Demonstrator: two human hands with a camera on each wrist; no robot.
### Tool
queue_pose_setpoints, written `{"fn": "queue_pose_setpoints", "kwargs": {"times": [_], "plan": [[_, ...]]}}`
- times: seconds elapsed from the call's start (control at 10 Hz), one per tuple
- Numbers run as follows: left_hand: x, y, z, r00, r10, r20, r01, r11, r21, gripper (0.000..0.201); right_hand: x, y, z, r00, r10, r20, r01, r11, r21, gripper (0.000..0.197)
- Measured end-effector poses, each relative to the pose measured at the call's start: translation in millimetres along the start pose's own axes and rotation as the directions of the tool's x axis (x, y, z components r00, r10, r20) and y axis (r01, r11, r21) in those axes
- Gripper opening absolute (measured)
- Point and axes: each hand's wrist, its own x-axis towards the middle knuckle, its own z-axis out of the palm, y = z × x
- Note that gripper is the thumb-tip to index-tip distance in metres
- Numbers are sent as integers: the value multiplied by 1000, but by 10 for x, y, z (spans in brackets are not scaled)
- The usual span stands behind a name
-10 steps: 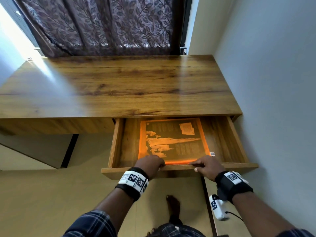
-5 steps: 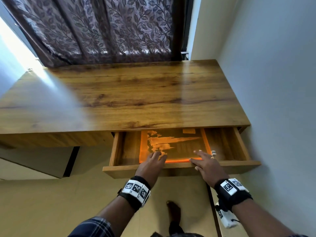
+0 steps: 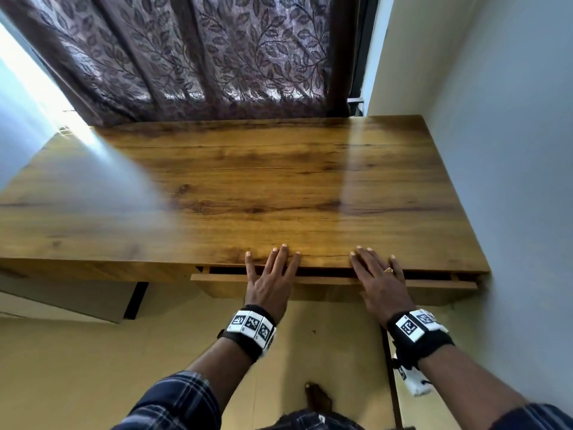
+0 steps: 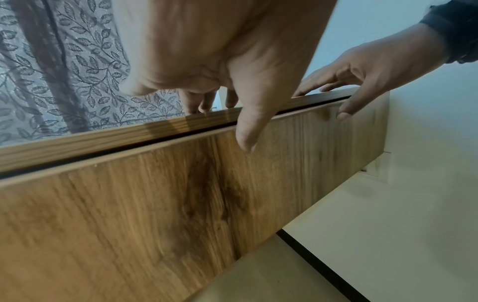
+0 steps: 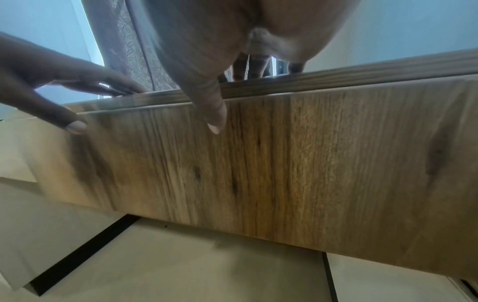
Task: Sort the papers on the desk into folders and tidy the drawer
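Observation:
The wooden drawer [image 3: 335, 288] under the desk's right half is pushed almost fully in, with only a thin dark slit above its front [image 4: 155, 204] [image 5: 310, 163]. What lies inside is hidden. My left hand [image 3: 270, 274] lies over the drawer's top edge with straight, spread fingers reaching onto the desk top [image 3: 248, 187]. My right hand [image 3: 376, 274] does the same a little to the right, fingers straight, a ring on one. Both thumbs [image 4: 245, 130] [image 5: 216, 114] hang down in front of the drawer face. Neither hand holds anything.
A pale wall [image 3: 511, 181] runs close along the desk's right side. A leaf-patterned curtain [image 3: 201, 57] hangs behind the desk. Cream floor tiles [image 3: 93, 367] and my foot [image 3: 316, 398] lie below the drawer.
The drawer has slid in from wide open to nearly closed, hiding the orange folder. Both hands uncurled from its front edge and moved forward, fingers now flat on the desk edge.

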Motion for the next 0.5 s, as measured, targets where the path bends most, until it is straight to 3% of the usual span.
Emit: {"fn": "queue_pose_setpoints", "kwargs": {"times": [0.3, 0.5], "plan": [[266, -170, 50, 999, 38, -26, -39, 998, -51, 91, 220, 16, -40, 998, 21, -63, -22, 1000, -10, 90], [305, -413, -118, 995, 101, -4, -101, 992, -75, 68, 380, -293, -193, 993, 113, -18, -112, 990, 89, 78]]}}
